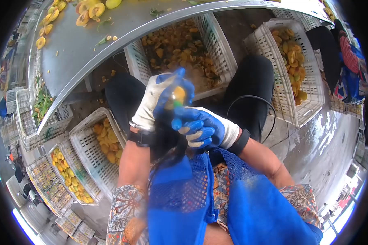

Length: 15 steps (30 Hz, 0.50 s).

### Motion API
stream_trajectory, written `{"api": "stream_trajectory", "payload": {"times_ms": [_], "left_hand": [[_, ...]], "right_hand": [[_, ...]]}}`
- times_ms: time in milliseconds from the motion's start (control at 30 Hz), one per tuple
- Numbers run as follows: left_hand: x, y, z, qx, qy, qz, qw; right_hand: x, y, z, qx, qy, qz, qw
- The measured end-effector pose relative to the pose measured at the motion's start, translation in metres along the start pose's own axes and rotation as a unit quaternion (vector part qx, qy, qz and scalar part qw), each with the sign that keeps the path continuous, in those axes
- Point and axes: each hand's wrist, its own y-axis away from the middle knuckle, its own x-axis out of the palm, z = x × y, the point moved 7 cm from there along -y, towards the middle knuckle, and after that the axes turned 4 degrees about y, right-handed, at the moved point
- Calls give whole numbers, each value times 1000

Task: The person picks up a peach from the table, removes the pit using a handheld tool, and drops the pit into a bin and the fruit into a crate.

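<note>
In blue-and-white work gloves, both my hands meet over my lap. My left hand (153, 96) is closed around a yellow fruit (179, 94), blurred by motion. Fingers curled, my right hand (208, 128) sits just below and to the right, against the fruit. A small green piece (177, 105) shows between the hands, seemingly part of a slim tool in my right hand; its kind is too blurred to tell. Beneath the hands, a white crate (223, 41) holds many halved fruit pieces.
A metal table (75, 45) with a raised edge curves ahead, bearing halved fruit (96, 11) and scraps. White crates of fruit stand right (276, 96) and left (86, 143). A black cable (272, 112) loops by my right knee. Another person (349, 61) sits far right.
</note>
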Motion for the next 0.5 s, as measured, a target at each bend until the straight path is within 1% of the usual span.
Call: {"api": "stream_trajectory", "payload": {"times_ms": [100, 133, 233, 333, 433, 500], "left_hand": [[4, 1, -3, -20, -41, 25, 999], [6, 1, -5, -5, -31, 50, 998], [7, -2, 3, -21, -30, 59, 998], [15, -3, 6, -36, -73, 73, 994], [21, 0, 3, 18, -108, 144, 983], [24, 3, 6, 72, -104, 202, 971]], "right_hand": [[-5, 6, 3, 10, 53, -29, 998], [-4, 8, 4, 13, 57, -40, 997], [-6, 15, 5, 29, 65, -62, 996], [-11, 23, 5, 40, 55, -46, 997], [-10, 30, 1, 55, 33, -31, 997], [-8, 34, -1, 64, 51, -34, 996]]}}
